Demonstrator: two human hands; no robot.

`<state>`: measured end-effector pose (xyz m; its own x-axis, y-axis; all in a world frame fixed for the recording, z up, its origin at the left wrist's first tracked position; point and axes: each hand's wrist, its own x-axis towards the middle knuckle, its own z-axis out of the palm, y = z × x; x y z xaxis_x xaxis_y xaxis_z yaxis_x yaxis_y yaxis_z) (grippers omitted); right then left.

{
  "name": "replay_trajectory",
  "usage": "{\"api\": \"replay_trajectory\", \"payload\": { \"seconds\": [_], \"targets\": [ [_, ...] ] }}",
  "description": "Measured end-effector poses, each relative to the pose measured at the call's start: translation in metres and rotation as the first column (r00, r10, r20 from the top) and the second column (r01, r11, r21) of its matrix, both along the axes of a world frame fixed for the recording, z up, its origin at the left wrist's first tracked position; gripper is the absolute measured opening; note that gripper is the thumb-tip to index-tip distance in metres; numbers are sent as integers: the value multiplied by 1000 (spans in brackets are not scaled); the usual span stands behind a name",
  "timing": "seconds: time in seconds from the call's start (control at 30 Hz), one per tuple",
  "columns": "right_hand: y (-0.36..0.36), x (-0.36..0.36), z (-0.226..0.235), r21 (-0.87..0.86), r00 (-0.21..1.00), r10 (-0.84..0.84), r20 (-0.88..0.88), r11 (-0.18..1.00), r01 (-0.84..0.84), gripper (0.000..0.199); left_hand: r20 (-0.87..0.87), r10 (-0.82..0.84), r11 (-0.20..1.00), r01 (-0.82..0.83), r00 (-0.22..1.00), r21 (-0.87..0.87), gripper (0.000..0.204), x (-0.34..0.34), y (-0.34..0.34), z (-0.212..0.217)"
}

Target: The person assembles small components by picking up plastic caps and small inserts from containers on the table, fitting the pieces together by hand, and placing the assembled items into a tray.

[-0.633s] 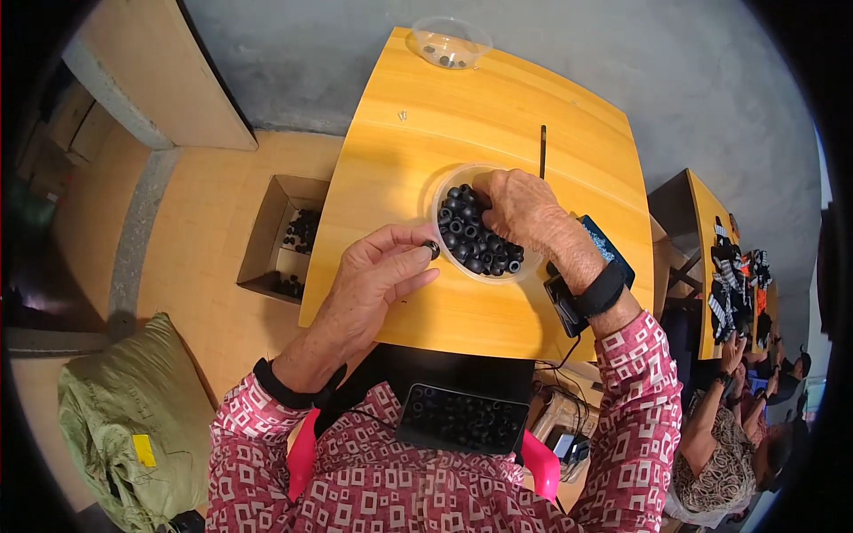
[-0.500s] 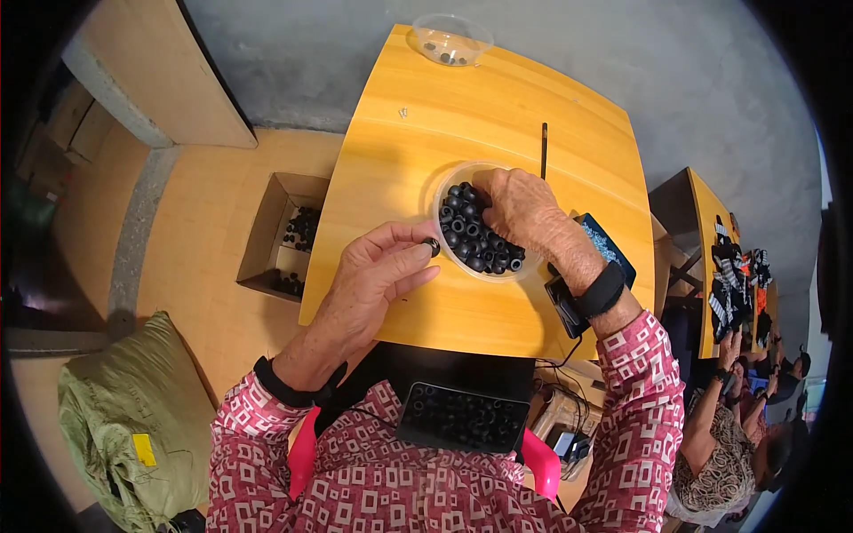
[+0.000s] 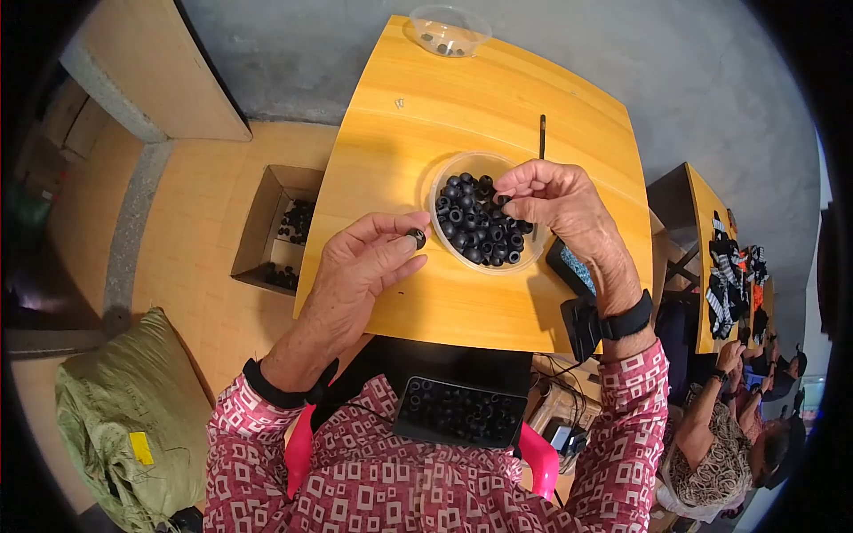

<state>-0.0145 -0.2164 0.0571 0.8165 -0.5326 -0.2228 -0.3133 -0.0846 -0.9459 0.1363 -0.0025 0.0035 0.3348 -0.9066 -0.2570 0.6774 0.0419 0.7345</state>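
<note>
A round translucent plastic bowl [image 3: 469,160] sits on the wooden table, holding many small black bead-like parts [image 3: 473,238], some with open hollow ends. Left of the bowl, my left hand [image 3: 360,266] pinches one small black hollow part [image 3: 416,238] between thumb and fingertips. Over the bowl's right side is my right hand [image 3: 573,213], its thumb and fingertips closed on another black part [image 3: 503,201]. That second part is mostly covered by the fingers.
A second clear bowl [image 3: 462,35] with a few dark pieces stands at the table's far edge. Right of my bowl are a dark stick [image 3: 543,138] and a blue-filled tray [image 3: 573,270]. An open cardboard box [image 3: 253,222] with black parts sits left. A person [image 3: 711,444] works at another table.
My right hand has come up out of the black parts, with one now pinched in its fingers. My left hand has shifted slightly left and up, still holding its part.
</note>
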Motion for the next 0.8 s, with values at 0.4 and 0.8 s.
{"api": "replay_trajectory", "payload": {
  "seconds": [0.4,0.8],
  "targets": [
    [61,-29,11,256,957,-99,274,966,26,20,49,-25,997,29,998,-72,18,-18,10,17],
    [102,-73,8,499,865,-285,412,865,47,13,-3,-242,960,239,970,-144,16,-56,22,20]
  ]
}}
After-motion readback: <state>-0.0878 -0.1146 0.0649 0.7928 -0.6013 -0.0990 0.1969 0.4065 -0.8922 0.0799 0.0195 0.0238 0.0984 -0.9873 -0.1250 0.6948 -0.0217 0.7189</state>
